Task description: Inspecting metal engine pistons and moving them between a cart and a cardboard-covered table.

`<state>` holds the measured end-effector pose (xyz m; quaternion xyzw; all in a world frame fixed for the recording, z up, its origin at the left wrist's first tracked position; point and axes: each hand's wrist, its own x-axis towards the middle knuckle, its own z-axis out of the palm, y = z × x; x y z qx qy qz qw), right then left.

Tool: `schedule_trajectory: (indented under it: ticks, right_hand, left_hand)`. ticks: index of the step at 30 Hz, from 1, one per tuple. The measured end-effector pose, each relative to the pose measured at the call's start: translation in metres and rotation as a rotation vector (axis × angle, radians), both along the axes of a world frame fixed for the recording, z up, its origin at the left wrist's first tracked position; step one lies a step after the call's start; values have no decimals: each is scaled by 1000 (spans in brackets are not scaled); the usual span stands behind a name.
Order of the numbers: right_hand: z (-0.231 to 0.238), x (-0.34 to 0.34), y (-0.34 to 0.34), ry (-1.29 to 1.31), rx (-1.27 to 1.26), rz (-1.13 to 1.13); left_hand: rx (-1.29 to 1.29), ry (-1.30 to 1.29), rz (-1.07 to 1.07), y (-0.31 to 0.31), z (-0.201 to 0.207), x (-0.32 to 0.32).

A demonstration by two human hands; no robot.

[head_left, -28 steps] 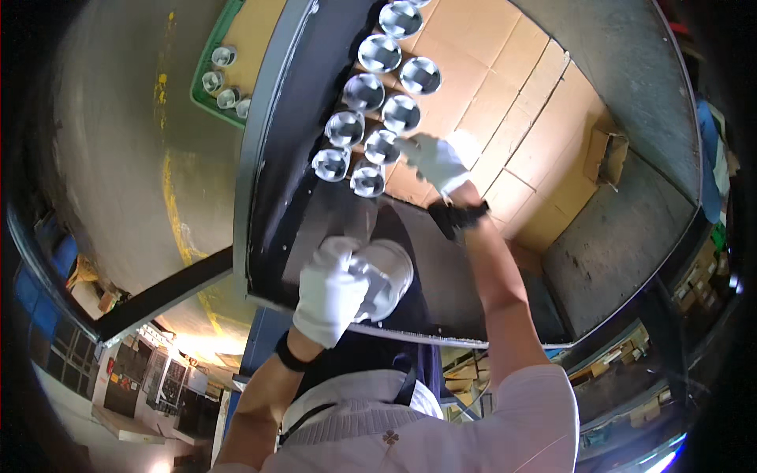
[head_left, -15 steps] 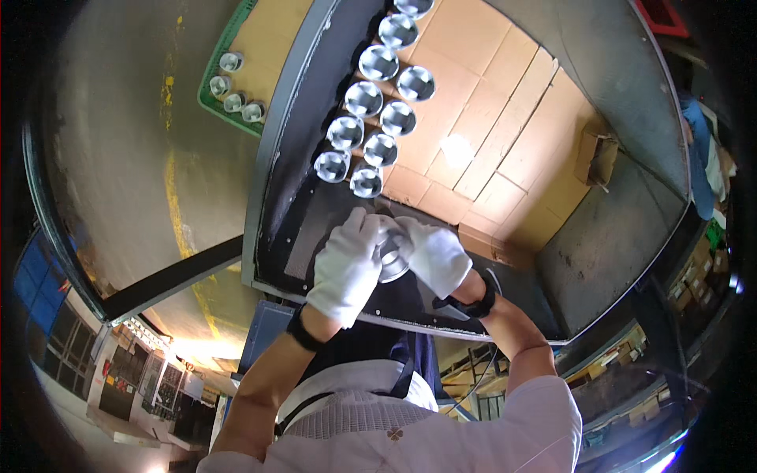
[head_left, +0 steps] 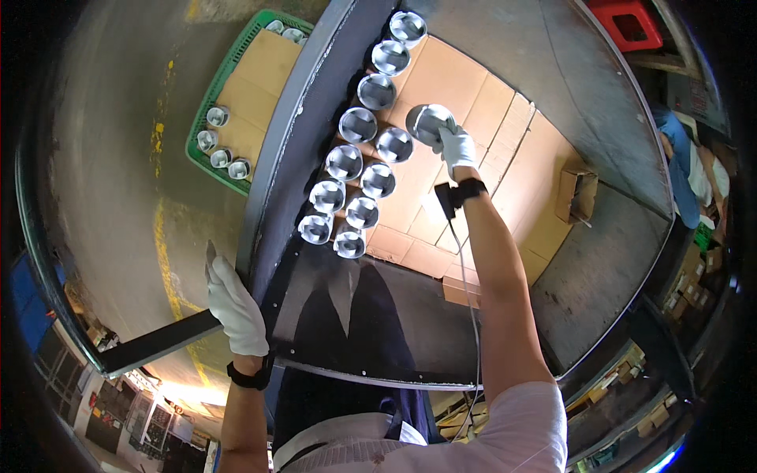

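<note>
The metal cup [head_left: 426, 120] in the person's grasp is a thick-looking, shiny round part with a hollow at the top; judging by that, it should be stiff and fairly heavy for its bulk, unlikely to break but easy to scuff, and its smooth curved flank could slip against a glove. The rim and the upper wall beside the hollow look like the safest place to take hold. From the left, a green crate [head_left: 217, 175] with more such cups lies beyond the wall of a dark metal bin [head_left: 277, 134]. The gloved left hand [head_left: 236, 303] stands just beside that wall, fingers straight and pressed together, with no cup in it; whether the grey tip at its fingers belongs to the glove, I cannot tell. A black wristband [head_left: 249, 376] circles the bent-back arm below. Next come two rows of cups [head_left: 344, 162], the left row longer. To the right of the rows is the held cup, over the cardboard [head_left: 449, 75]; whether its base touches that sheet is hidden. The gloved right hand [head_left: 459, 150] pinches its right-hand edge, the arm reaching forward nearly straight, with a black strap [head_left: 469, 189] at the wrist and a cable [head_left: 476, 339] trailing down beside the forearm.
</note>
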<state>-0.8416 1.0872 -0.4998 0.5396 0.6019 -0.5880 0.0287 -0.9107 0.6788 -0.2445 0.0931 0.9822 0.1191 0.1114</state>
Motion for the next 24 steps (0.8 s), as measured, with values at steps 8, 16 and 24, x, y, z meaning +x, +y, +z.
schedule_trajectory:
  ticks: [8,16,24]
  right_hand:
    - [-75,-36,5,-139,-93,-76]
    - [-92,-44,-10,-123,-60,-79]
    - [-127,-32,-3,-257,86,40]
  left_hand:
    - [71,-50,87,21,2,-3]
    - [200,-138,271,27,8,-3]
    - [296,-200,356,33,9,-3]
